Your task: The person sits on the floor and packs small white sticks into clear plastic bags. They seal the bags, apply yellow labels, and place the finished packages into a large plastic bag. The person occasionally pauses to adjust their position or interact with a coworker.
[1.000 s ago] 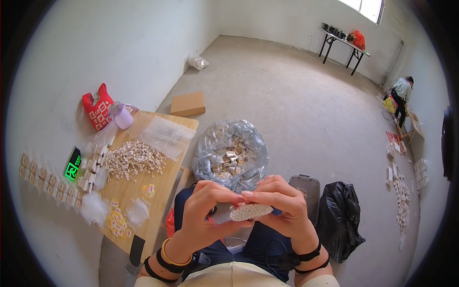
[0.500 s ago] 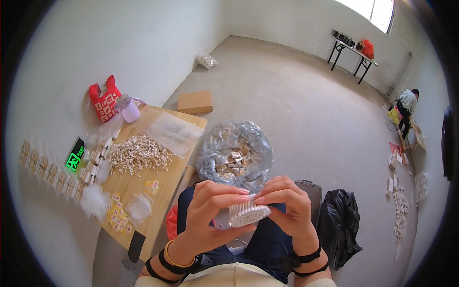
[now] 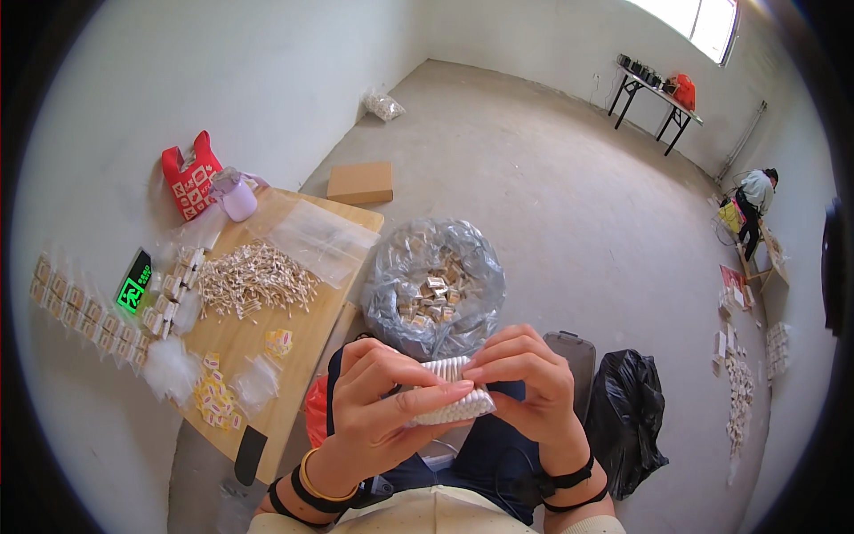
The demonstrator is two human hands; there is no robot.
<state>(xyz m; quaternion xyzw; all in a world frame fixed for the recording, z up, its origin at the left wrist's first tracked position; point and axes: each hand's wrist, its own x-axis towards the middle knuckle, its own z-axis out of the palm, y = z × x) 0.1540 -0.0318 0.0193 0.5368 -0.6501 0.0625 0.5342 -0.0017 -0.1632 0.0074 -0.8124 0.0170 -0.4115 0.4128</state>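
A small clear bag packed with cotton swabs (image 3: 458,410) is held up over my lap, between both hands. My left hand (image 3: 378,396) wraps round its left side, the thumb lying across the front above the white swab tips. On the right, my right hand (image 3: 532,383) pinches the bag's upper right edge with fingertips and thumb. Just beyond my hands stands a round container lined with grey plastic (image 3: 384,276), holding several packed bundles (image 3: 433,307). To my left, a heap of loose cotton swabs (image 3: 258,280) lies on the wooden table (image 3: 307,365).
Yellow-and-white cards (image 3: 216,400) and clear bags (image 3: 256,384) lie on the table's near part. Rows of packed bundles (image 3: 89,316) line its left side. At my right are a grey lidded box (image 3: 576,351) and a black plastic bag (image 3: 627,423). Another person (image 3: 756,196) works far right.
My left thumb has come up across the front of the swab bag. The bag has turned and tilted a little, and my right fingers keep their hold at its edge.
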